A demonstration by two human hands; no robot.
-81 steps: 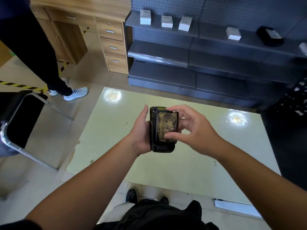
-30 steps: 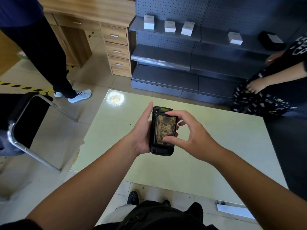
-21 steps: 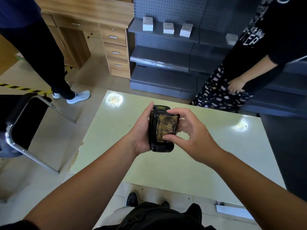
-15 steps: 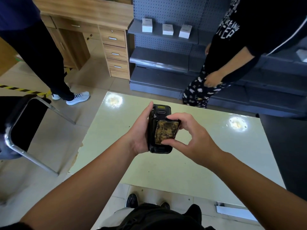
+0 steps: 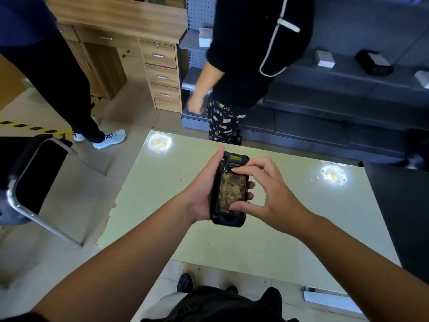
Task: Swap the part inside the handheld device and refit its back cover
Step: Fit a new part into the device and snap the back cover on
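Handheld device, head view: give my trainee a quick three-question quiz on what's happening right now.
1. True or false: the handheld device lies flat on the table.
2. Which hand cradles the device: A) left hand B) right hand?
3. Fill in: the right thumb and forefinger bracket the mottled brown ____ in the device's back.

Key: 1 false, it is held above the table; 2 A; 3 part.
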